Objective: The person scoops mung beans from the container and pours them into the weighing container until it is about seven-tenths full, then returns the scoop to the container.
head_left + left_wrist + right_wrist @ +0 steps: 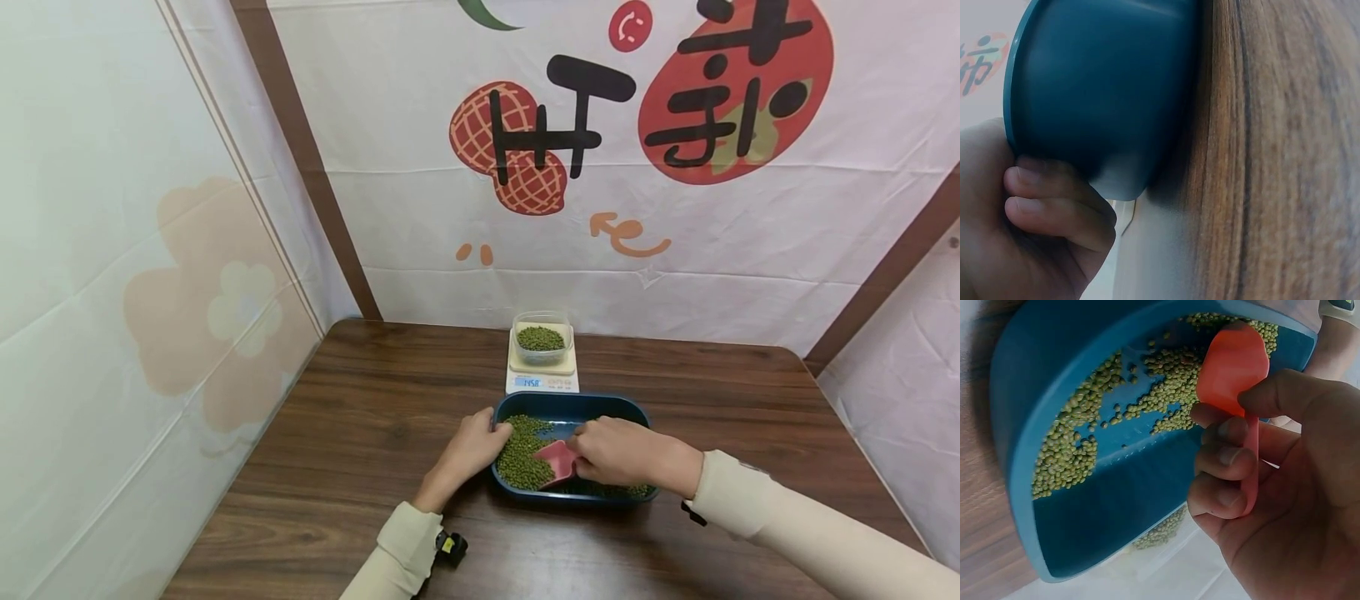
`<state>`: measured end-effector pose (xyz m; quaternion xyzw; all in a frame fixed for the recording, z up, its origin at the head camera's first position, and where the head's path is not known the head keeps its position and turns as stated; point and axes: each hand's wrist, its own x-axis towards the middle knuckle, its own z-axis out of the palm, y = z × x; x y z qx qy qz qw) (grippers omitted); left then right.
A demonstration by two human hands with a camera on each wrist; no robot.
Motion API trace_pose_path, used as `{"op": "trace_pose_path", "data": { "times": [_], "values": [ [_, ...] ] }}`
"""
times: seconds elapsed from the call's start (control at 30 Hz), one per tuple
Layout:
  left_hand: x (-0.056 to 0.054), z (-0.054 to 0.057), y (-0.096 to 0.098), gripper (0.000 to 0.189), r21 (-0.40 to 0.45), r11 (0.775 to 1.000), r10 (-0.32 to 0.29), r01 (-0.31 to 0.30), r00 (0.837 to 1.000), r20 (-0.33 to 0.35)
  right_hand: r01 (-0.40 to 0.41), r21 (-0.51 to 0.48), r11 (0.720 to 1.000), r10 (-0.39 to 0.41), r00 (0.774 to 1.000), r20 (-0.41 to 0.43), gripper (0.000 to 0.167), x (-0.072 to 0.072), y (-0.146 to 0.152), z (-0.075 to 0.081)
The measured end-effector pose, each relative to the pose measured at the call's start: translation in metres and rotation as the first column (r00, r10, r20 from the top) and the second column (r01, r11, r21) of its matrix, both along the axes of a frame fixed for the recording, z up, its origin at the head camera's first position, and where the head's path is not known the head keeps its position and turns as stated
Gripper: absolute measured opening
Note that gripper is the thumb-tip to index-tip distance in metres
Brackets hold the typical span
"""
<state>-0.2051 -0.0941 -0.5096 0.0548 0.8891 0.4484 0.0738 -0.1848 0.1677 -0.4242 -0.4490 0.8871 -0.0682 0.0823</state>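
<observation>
A dark blue rectangular tub [573, 406] on the table holds loose green mung beans [521, 460], heaped mostly at its left end. My left hand [472, 446] grips the tub's left rim, thumb over the edge and fingers curled against the outer wall [1104, 87]. Inside the tub, my right hand [618, 450] holds a pink scoop [558, 461] by its handle. The scoop's bowl points left and lies against the beans. In the right wrist view, fingers curl round the scoop's handle [1250, 469], with the thumb near the bowl.
Behind the tub stands a white kitchen scale [542, 383] with a lit display. On it sits a clear plastic container [542, 357] with mung beans in it. The brown wooden table [390, 400] meets a printed white curtain [420, 292] at the back.
</observation>
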Motion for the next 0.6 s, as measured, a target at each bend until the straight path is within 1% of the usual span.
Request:
{"op": "trace_pose_path", "data": {
  "times": [0.07,0.27,0.47,0.6],
  "values": [
    [0.0,0.0,0.0,0.018,-0.003,1.0,0.001,-0.002,1.0,-0.005,0.001,-0.001,1.0,-0.001,1.0,0.006,0.01,-0.001,-0.002,0.0],
    [0.0,-0.001,0.001,0.018,-0.016,1.0,0.008,-0.008,1.0,-0.027,0.002,0.015,1.0,-0.002,1.0,0.027,0.019,-0.005,-0.006,-0.001],
    [-0.001,-0.001,0.001,0.018,-0.011,1.0,0.009,-0.01,1.0,-0.02,-0.011,0.028,1.0,0.01,1.0,0.029,0.015,-0.01,-0.011,-0.002],
    [-0.001,-0.001,0.001,0.019,-0.017,1.0,0.008,-0.009,1.0,-0.022,-0.012,0.042,0.999,0.01,0.999,0.039,0.016,-0.012,-0.016,0.0]
  ]
}}
